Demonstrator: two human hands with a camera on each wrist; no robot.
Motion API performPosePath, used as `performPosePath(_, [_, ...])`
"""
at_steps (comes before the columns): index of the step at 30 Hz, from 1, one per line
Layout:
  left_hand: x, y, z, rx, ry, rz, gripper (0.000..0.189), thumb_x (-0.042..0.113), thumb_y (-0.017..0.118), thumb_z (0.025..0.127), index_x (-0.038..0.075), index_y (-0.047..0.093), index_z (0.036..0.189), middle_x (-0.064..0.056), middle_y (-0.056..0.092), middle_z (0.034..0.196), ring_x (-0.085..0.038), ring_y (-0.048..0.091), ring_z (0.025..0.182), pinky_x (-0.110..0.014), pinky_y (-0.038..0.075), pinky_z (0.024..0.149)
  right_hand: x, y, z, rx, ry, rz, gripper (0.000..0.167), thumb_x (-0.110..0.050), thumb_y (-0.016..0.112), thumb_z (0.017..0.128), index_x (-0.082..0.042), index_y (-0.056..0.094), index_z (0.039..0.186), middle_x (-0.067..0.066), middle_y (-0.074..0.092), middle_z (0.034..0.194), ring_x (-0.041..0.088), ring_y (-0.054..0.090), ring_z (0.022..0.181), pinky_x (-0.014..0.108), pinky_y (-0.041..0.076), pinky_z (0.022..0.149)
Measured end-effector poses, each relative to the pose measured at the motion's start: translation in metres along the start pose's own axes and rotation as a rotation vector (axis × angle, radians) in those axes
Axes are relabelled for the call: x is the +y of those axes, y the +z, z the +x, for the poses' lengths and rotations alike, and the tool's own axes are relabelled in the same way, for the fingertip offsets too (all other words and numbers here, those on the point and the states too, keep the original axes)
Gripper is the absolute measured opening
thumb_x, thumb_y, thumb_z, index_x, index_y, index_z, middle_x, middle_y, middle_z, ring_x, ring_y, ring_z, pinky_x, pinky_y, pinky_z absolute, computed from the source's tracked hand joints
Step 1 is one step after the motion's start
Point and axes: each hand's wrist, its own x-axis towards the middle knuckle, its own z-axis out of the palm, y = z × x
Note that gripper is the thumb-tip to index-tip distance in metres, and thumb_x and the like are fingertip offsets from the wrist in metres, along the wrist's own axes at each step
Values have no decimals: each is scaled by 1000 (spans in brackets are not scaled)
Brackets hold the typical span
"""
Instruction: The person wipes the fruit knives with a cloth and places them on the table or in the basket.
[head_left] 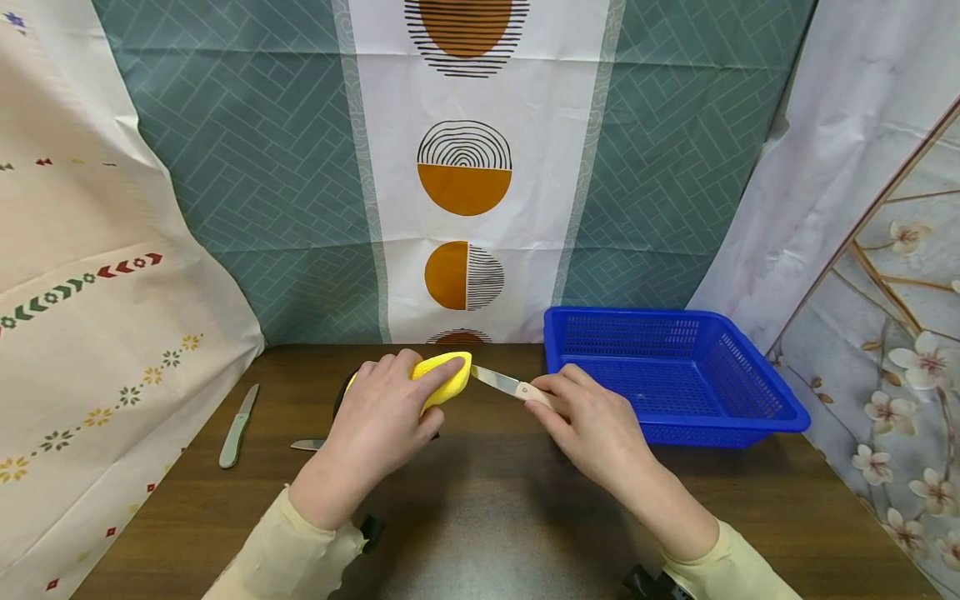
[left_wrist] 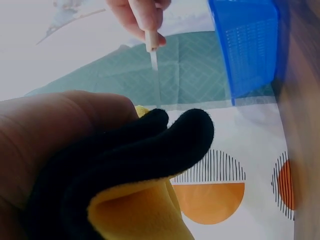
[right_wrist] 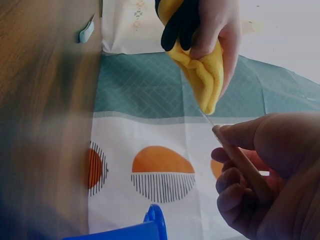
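My left hand (head_left: 382,408) grips a folded yellow cloth (head_left: 450,379) with black parts, which show large in the left wrist view as a black fold (left_wrist: 192,140). My right hand (head_left: 596,421) holds a small knife (head_left: 498,381) by its pale handle (right_wrist: 245,167), blade toward the cloth. The blade's far end meets the cloth's edge; whether its tip lies inside the fold I cannot tell. Both hands are raised above the brown table. Behind my left wrist, a second knife's blade (head_left: 307,445) pokes out, its handle hidden.
A knife with a light green handle (head_left: 234,442) lies on the table's left side. A blue perforated basket (head_left: 780,417) stands at the back right. Patterned cloth hangings (head_left: 637,167) enclose the back and both sides of the table (head_left: 480,533).
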Motion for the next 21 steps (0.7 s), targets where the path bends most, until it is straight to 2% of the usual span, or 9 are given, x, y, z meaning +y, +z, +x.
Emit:
performPosePath(5, [4,-3,0,21,17,-5,60,15,81,84,28,74,142,-14,65,102,-34,63,86,-47,49,76,0,0,0,-7,-1,2,12,-30,83,100,-25,79,110,-17,61,85,8,54,68,35,47,60])
performPosePath(11, [9,-7,0,27,31,-11,60,16,82,84,28,74,143,-14,66,105,-33,63,86,-46,49,77,0,-1,1,-22,15,-12,11,-23,82,99,-23,73,105,-17,60,73,9,52,60,36,44,55])
performPosePath(21, [10,-8,0,39,41,-2,62,16,82,83,29,73,143,-15,65,105,-32,61,84,-45,47,74,0,-1,0,-19,18,-34,14,-20,84,97,-23,74,105,-15,63,75,9,55,61,37,45,55])
